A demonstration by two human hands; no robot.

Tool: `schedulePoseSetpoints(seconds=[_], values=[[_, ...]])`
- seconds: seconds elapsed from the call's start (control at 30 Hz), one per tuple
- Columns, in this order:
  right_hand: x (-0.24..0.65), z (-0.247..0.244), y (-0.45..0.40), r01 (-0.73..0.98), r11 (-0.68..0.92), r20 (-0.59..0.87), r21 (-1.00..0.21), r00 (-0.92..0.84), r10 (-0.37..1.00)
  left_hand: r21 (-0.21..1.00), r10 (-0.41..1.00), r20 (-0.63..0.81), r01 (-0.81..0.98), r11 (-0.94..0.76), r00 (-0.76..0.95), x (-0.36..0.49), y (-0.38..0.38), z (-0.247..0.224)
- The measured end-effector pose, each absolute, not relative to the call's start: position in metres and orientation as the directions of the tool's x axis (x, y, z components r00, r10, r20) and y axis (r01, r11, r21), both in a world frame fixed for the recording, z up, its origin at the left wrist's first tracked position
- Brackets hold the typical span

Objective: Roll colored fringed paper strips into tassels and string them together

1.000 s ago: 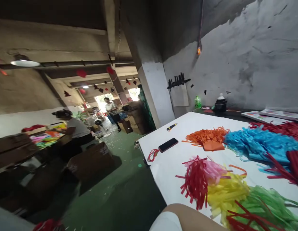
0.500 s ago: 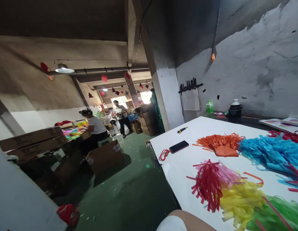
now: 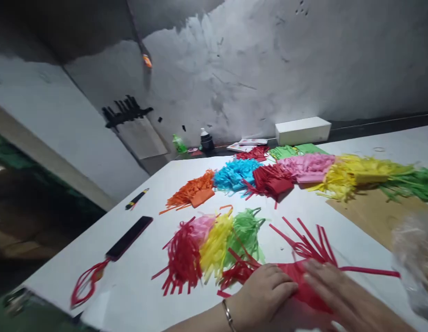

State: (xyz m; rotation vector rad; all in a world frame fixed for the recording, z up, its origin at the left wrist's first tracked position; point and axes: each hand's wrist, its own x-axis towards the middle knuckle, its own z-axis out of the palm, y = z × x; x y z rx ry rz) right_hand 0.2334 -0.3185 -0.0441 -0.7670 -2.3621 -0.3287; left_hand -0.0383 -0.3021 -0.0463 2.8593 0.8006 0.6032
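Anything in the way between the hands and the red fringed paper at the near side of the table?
Nothing visible: the left hand and right hand are both on the red fringed paper. The light green bundle lies beyond the left hand, not between.

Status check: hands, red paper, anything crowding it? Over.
Left hand and right hand on red paper. Red strips splayed either side. Green fringed bundle close beyond left hand; clear plastic off right.

Red paper [image 3: 305,283] (matt, thin-looking).
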Motion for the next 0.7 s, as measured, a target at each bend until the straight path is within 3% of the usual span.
schedulePoseSetpoints(seconds=[0.1,0.37,0.5,0.6,0.7], values=[[0.207,-0.052,-0.316,0.61,0.777,0.622,0.158,-0.673,0.401,0.263,0.531,0.353,0.463,-0.847,0.771,-0.042,-0.308,-0.041],[0.213,-0.048,-0.318,0.6,0.785,0.689,0.151,-0.633,0.352,0.39,0.652,0.327,0.531,-0.752,0.684,-0.049,-0.315,-0.036],[0.22,-0.042,-0.323,0.533,0.819,0.664,0.213,-0.694,0.278,0.238,0.603,0.444,0.562,-0.792,0.662,-0.041,-0.323,-0.039],[0.216,-0.047,-0.329,0.545,0.819,0.668,0.178,-0.678,0.306,0.031,0.513,0.575,0.61,-0.792,0.637,-0.031,-0.332,-0.05],[0.208,-0.058,-0.335,0.555,0.825,0.666,0.108,-0.656,0.354,-0.044,0.482,0.586,0.619,-0.784,0.652,-0.024,-0.336,-0.063]])
